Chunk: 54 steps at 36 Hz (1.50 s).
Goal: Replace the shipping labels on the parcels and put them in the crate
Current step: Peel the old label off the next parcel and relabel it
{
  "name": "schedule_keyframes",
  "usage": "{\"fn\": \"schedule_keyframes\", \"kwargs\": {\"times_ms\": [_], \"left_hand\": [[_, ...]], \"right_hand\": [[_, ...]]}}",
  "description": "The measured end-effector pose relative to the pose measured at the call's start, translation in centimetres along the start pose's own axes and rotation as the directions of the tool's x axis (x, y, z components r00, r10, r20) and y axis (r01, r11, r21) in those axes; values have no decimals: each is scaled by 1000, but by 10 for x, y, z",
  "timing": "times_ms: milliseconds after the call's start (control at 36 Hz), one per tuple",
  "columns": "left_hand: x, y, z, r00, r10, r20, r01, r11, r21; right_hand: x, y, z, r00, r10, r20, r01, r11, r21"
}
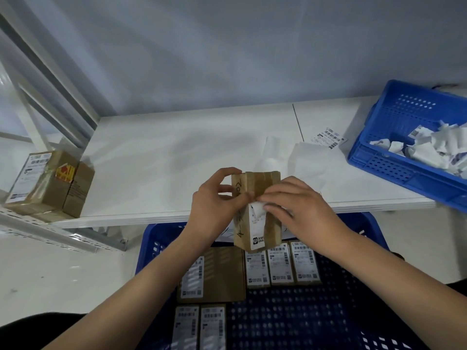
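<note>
Head view, left to right. Far left, on a perforated metal shelf (pixel 38 224): a cluster of brown cardboard boxes (pixel 50 184), one with a white label on its slanted face and a red-and-yellow sticker beside it. Next to that, a white table (pixel 164 157) running across the middle, backed by a grey wall.

At centre, above the table's near edge: left hand (pixel 214 205), thumb and fingers curled round the left side of a small brown parcel (pixel 256 210), gripping it. Parcel held upright, handwriting down its left strip, brown tape along its length. On its front, a white shipping label (pixel 257 228), lower part stuck flat, top edge curled away from the cardboard. Right hand (pixel 300 210) laid across the parcel's right side, fingertips pinching that lifted top edge of the label.

Below the hands, a dark blue crate (pixel 316 311) with a perforated floor, holding labelled parcels (pixel 280 266) lying flat: three side by side just under the held parcel, a larger one to their left, two more toward the bottom edge.

Behind the right hand, on the table: pale backing sheets (pixel 310 157), then a loose label sheet (pixel 328 137) with barcodes. Far right, a second blue crate (pixel 404 147) tilted on the table's corner, holding crumpled peeled labels (pixel 429 147).
</note>
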<state>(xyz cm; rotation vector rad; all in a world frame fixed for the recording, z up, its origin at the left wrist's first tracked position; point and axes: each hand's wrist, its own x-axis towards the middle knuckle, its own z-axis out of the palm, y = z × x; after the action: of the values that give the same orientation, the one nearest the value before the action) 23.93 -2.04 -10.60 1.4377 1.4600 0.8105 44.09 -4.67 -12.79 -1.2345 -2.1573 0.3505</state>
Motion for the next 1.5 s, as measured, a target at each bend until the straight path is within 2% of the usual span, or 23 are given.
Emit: {"fn": "schedule_keyframes", "kwargs": {"times_ms": [444, 583, 861, 1333, 1417, 1500], "left_hand": [[1, 2, -1, 1000, 10, -5, -10, 996, 89], [1, 1, -2, 1000, 8, -10, -7, 997, 82], [6, 2, -1, 1000, -17, -25, 18, 999, 47], [20, -4, -20, 974, -203, -100, 172, 950, -260], [21, -6, -19, 971, -216, -101, 184, 949, -257], [27, -14, -26, 950, -232, -207, 186, 957, -223]], "right_hand": [[3, -10, 0, 994, 103, 27, -101, 994, -46], [5, -15, -2, 986, 147, 79, -144, 989, -43], [7, -20, -7, 984, 154, 88, -149, 986, -69], [7, -29, -11, 988, 123, 94, -119, 992, -46], [8, -30, -13, 984, 141, 105, -138, 990, -32], [8, -33, -18, 985, 144, 95, -146, 989, 15]]}}
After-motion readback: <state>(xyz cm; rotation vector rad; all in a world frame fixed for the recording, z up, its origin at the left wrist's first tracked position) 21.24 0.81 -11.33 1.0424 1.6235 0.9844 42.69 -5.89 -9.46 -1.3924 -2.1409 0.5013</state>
